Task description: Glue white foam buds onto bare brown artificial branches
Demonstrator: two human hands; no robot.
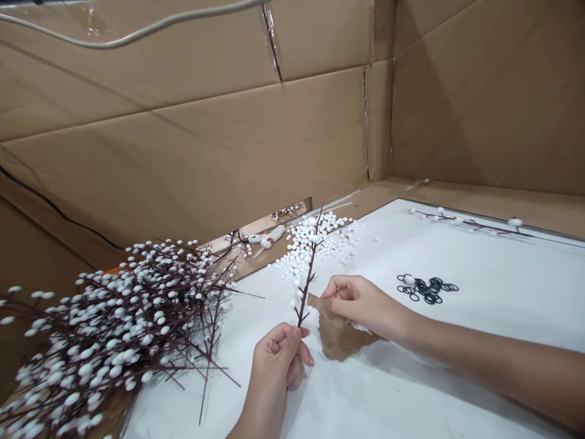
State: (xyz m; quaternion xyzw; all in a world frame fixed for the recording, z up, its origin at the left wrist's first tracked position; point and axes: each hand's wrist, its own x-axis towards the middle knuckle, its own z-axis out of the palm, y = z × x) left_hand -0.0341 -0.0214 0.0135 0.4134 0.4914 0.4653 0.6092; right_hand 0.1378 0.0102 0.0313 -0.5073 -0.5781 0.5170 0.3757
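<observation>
Head view. The left hand (278, 360) is clamped on the lower end of a thin dark-brown artificial twig (308, 277), its fingers closed around the stem and its thumb uppermost. The twig stands nearly upright above that hand, leaning slightly to the person's right, and its long axis rises away from the person. It carries a few small white beads near its upper end.

The right hand (361, 302) lies to the right of the twig, reaching in from the right side of the view, and is the nearer hand to the twig's middle section. Its fingers (336, 288) are loosely curled and point toward the twig, just beside it, with no contact visible. Whether they pinch a small item cannot be determined. The two hands are apart.

A torn piece of brown kraft paper (340, 335) lies beneath the right hand on a white-covered worktable (479, 372). Loose white foam beads (315, 244) are scattered beyond the twig, and a cluster of black rubber rings (427, 289) lies farther right. A large bundle of white-beaded artificial branches (114, 329) occupies the left side. A white-and-orange hot glue gun (267, 236) rests beyond the table edge, in front of brown corrugated cardboard walls (183, 158).
</observation>
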